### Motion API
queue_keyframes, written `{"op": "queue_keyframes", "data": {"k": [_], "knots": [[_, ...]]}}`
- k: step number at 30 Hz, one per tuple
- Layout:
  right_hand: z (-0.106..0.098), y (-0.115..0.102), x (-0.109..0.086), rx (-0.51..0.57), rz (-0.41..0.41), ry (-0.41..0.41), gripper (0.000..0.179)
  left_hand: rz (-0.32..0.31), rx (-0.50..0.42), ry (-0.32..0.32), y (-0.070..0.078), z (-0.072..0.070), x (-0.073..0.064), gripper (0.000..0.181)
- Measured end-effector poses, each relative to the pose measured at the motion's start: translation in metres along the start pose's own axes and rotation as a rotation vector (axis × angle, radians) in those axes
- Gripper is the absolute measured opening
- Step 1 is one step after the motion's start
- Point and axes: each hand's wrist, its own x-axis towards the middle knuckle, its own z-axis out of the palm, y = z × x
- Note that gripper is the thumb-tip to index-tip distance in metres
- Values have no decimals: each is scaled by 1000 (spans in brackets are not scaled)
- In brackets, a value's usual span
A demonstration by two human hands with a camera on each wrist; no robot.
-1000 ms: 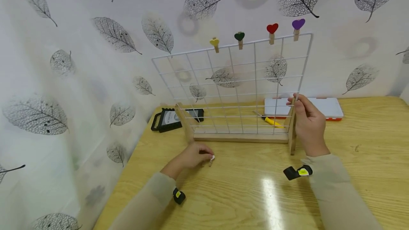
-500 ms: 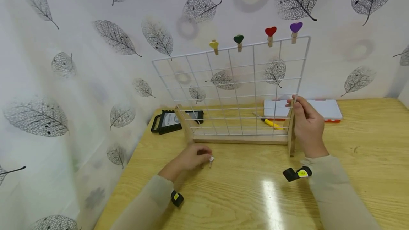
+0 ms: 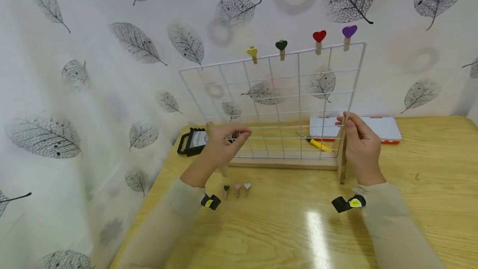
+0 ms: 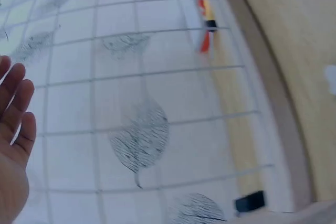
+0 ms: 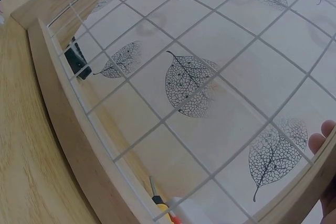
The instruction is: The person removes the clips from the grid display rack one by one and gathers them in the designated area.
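Observation:
My right hand (image 3: pixel 362 148) holds the wooden end post (image 3: pixel 342 152) of a stand with a white wire grid; its fingertips (image 5: pixel 317 142) show behind the post in the right wrist view. My left hand (image 3: pixel 224 144) is raised before the grid's left part, fingers (image 4: pixel 21 98) loosely bent, with nothing visible in them. Below it, three small heart clothespins lie on the table in a row: green (image 3: pixel 226 188), pink (image 3: pixel 237 187) and white (image 3: pixel 247 186). Along the grid's top wire are clipped yellow (image 3: pixel 252 51), dark green (image 3: pixel 281 45), red (image 3: pixel 319 36) and purple (image 3: pixel 349 31) heart clothespins.
Behind the stand lie a black case (image 3: pixel 194 141), a yellow-handled tool (image 3: pixel 320 145) and a white and red box (image 3: pixel 386 130). A leaf-patterned curtain (image 3: pixel 93 144) hangs along the left and back of the wooden table (image 3: pixel 280 227).
My left hand has let go of the white clothespin and risen from the table to the grid, uncovering the row of three. My right hand has stayed on the post.

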Motion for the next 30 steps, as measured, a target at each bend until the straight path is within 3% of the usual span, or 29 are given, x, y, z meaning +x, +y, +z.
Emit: {"op": "queue_keyframes", "data": {"k": [2,4,6,11,17,19,21,26,30], "knots": [[-1,0,1,0,6,11,26,126,-3,58,4,-4,20,33],[-3,-2,2,-29,18,22,26,204,-2,97,9,-9,41,34],[-4,-3,2,-45,24,27,26,255,10,133,13,-17,59,24],[-3,-2,1,-1,35,23,26,333,91,238,24,-38,93,9],[2,4,1,101,20,-8,26,419,206,419,30,-51,113,10],[3,4,0,92,22,-14,26,405,233,445,33,-52,118,11],[3,3,0,79,30,-13,26,353,265,437,36,-52,123,15],[2,0,-1,27,34,2,26,159,309,309,40,-52,134,29],[1,-1,0,48,18,-4,26,90,264,253,41,-52,138,30]]}}
